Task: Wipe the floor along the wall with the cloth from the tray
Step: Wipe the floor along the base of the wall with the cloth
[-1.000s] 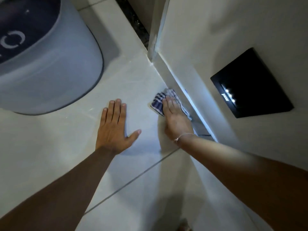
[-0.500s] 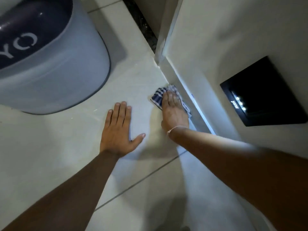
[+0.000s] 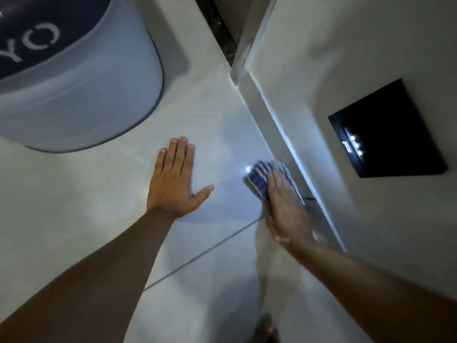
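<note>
A blue-and-white striped cloth lies on the pale tiled floor, right against the skirting of the wall. My right hand presses flat on the cloth, covering its near part, and looks motion-blurred. My left hand rests palm down on the floor to the left, fingers spread, holding nothing. No tray is in view.
A large round grey tub with a dark lettered top stands at the upper left. A black wall plate with small white lights is set low in the wall. A dark threshold strip runs beyond the wall's corner. A tile joint crosses the floor.
My right hand has pulled the cloth back along the skirting toward me, away from the wall's corner. My left hand stays planted on the floor.
</note>
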